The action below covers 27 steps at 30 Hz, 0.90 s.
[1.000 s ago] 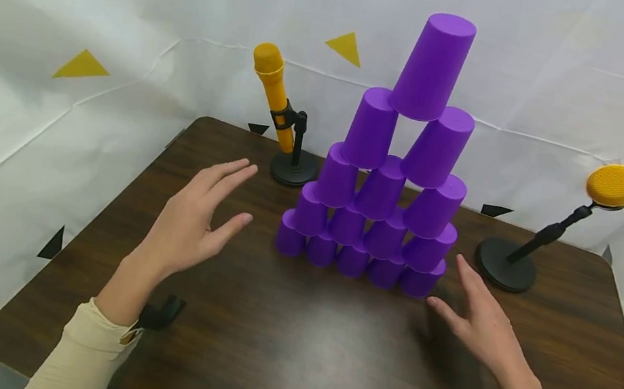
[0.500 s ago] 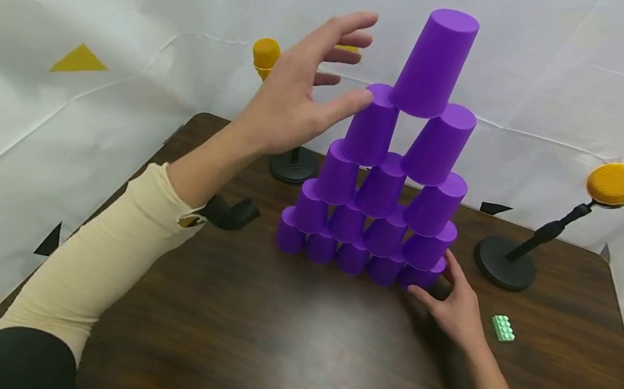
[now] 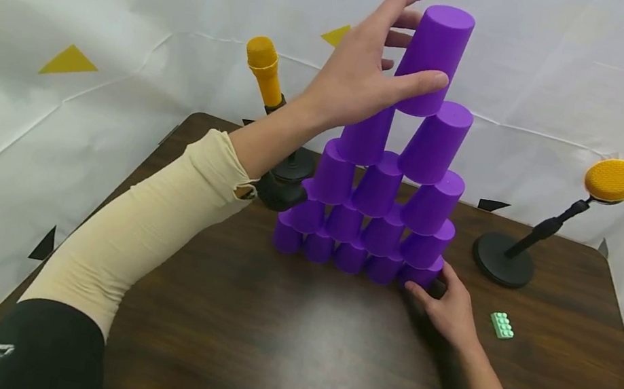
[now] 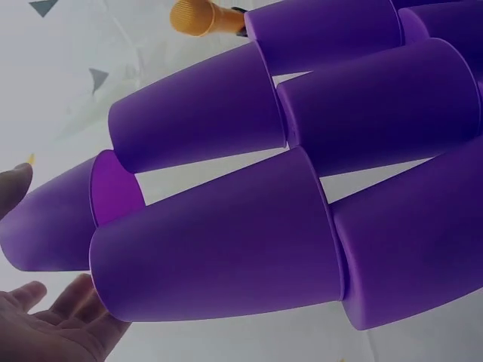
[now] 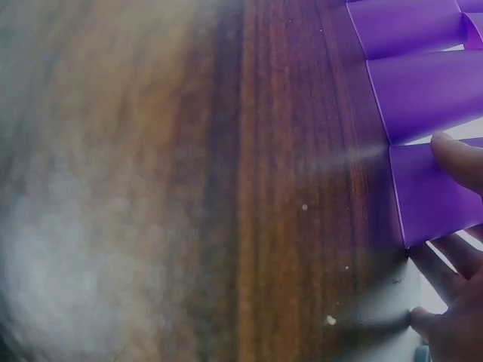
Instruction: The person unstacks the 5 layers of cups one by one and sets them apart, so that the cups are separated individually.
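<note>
i'm watching the left hand [image 3: 363, 72] reaching up to the top cup [image 3: 433, 60] of the purple cup pyramid [image 3: 380, 192], its thumb lying across the front of that cup near the rim and its fingers spreading around the far side, so it is curling round the cup. the top cup is sitting upside down on the two cups of the row below, at the peak of the pyramid standing toward the back middle of the dark wooden table [image 3: 285, 355]. the right hand [image 3: 448, 307] is resting low on the table, its fingers lightly bent and touching the bottom-right cup [image 3: 419, 276] at the corner of the base row. just right of that hand i'm seeing a small green toy brick [image 3: 502, 325] lying on the table. a yellow microphone [image 3: 264, 73] is leaning on its stand behind the left forearm, and a round yellow brush [image 3: 613, 181] is standing on a black base at the right.
</note>
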Available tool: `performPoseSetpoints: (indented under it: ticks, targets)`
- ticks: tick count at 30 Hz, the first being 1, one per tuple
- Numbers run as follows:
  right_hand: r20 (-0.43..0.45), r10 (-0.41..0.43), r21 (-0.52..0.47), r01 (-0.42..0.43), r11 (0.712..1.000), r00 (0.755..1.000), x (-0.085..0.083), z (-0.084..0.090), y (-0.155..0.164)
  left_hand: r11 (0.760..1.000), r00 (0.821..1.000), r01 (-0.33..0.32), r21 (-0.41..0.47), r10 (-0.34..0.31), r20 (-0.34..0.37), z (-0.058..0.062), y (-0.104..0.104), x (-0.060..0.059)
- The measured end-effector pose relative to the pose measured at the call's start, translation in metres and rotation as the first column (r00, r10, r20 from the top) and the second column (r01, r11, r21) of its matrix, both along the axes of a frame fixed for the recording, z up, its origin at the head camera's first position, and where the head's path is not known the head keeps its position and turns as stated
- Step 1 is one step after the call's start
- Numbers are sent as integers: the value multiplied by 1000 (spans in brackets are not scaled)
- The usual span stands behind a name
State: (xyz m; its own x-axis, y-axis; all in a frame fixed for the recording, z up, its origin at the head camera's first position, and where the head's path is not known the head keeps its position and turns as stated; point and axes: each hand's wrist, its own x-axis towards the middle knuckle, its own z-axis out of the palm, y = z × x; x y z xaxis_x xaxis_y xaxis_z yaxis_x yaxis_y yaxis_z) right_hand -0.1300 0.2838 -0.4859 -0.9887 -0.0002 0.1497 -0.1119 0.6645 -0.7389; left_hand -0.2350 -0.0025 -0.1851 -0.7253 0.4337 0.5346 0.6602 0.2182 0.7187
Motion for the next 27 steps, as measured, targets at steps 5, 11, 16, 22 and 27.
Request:
performPoseSetpoints:
  ticks: [5,11,16,22,27]
  targets:
    - [-13,5,5,-5,1000,1000,1,-1,0,999,999,34,25,-34,-1,-1,1,-1]
    - [-4,17,8,-17,1000,1000,0,-1,0,996,997,71,59,-71,-9,-2,1,-1]
    - [14,24,2,-24,1000,1000,0,-1,1,991,996,84,108,-84,-3,-2,0,0]
    - [16,34,5,-34,999,999,-1,-3,1,979,997,72,191,-71,-11,0,-15,7]
    - [33,38,8,-38,999,999,-1,-3,-1,951,998,48,306,-34,-52,-6,-49,18]
